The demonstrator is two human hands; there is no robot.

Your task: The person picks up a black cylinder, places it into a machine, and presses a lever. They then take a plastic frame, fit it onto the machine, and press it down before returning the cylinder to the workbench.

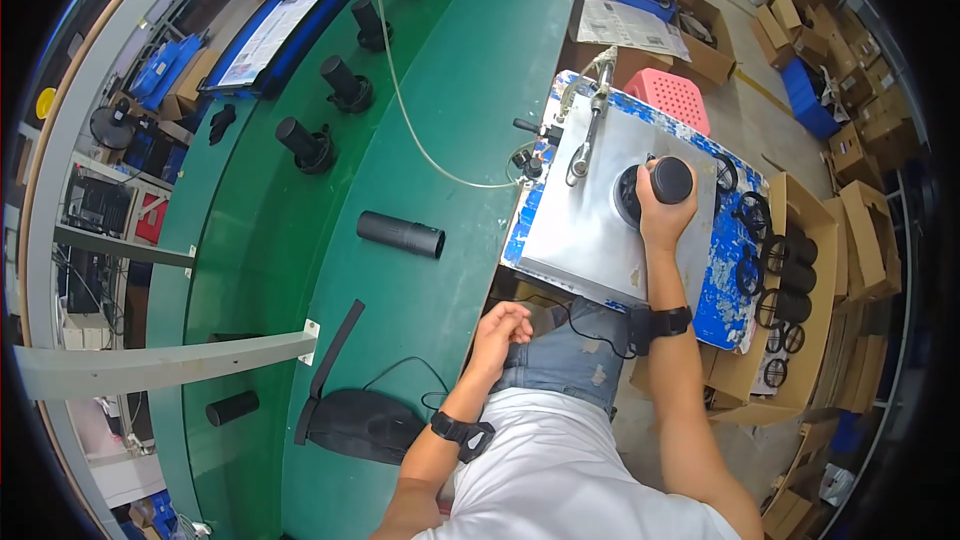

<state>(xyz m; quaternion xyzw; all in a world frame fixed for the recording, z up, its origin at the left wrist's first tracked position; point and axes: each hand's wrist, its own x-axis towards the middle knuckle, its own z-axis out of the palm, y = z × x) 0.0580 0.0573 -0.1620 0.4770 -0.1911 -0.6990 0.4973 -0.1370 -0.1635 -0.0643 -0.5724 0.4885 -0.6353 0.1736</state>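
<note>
My right hand is wrapped round an upright black cylinder over the metal plate. At its lower left a dark round base shows on the plate; whether it is joined to the cylinder is hidden by my hand. My left hand hovers by my lap, near the bench edge, its fingers curled in with nothing visible in them. A loose black tube lies on the green bench beyond that hand.
Several black cylinders on ring bases stand along the bench's far strip. A hose crosses to a lever fitting. Black rings lie right of the plate, beside a cardboard box of parts. A black pouch lies near left.
</note>
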